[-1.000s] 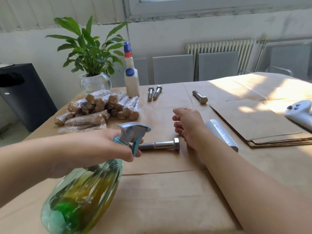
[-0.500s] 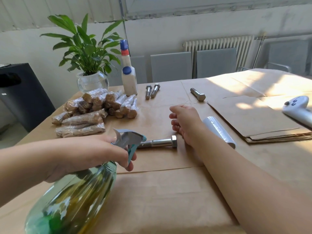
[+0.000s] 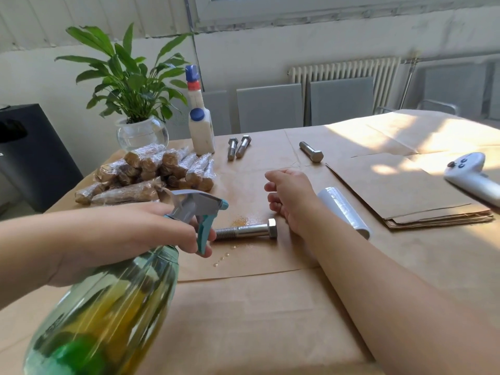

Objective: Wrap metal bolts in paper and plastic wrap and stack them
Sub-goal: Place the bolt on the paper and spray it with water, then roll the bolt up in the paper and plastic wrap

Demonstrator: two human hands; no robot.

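Note:
A steel bolt [image 3: 247, 230] lies on a sheet of brown paper [image 3: 259, 255] in the middle of the table, with wet spots and droplets around it. My left hand [image 3: 140, 234] grips a green spray bottle [image 3: 108, 307] by the neck, fingers on its teal trigger, the nozzle aimed toward the bolt. My right hand [image 3: 290, 197] rests on the paper just right of the bolt head, fingers curled and holding nothing. A roll of plastic wrap [image 3: 343, 208] lies beside my right forearm. A heap of wrapped bolts [image 3: 151, 173] sits at the back left.
Three bare bolts [image 3: 239, 147] lie further back, one of them [image 3: 311, 152] apart to the right. A white glue bottle [image 3: 200, 123] and a potted plant [image 3: 135, 104] stand behind the heap. A stack of brown paper sheets [image 3: 405, 196] and a white controller [image 3: 473, 177] lie at the right.
My left hand has squeezed the trigger; wet spots and droplets now show on the paper beside the bolt. The bottle has shifted slightly. My right hand has stayed put.

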